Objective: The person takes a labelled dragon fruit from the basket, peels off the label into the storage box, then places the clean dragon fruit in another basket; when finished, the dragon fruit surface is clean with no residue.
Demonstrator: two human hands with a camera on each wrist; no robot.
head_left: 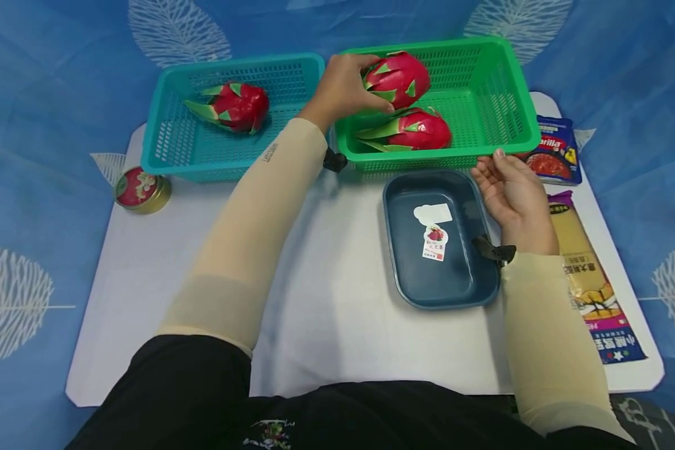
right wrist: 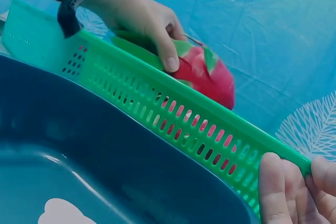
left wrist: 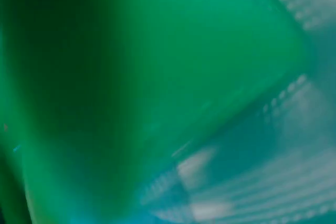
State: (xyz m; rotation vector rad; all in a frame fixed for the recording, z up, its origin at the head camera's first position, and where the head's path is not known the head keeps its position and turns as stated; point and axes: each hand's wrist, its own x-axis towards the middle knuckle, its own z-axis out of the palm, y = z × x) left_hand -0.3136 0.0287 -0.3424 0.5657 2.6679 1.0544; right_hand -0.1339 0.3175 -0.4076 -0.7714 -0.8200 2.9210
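Item one: a dragon fruit (head_left: 398, 77), raised above the green basket (head_left: 506, 134), where our left hand (head_left: 343, 87) grips it, fingers curled round its near side. Beneath it we list a second dragon fruit (head_left: 416, 130) lying in the same basket. Our right hand (head_left: 514, 197) touches the basket's near rim, fingertips (right wrist: 273, 182) together, pinching its edge. In front: a dark blue tray (head_left: 405, 275). To the left: a teal basket (head_left: 169, 150) holding a third dragon fruit (head_left: 237, 106).
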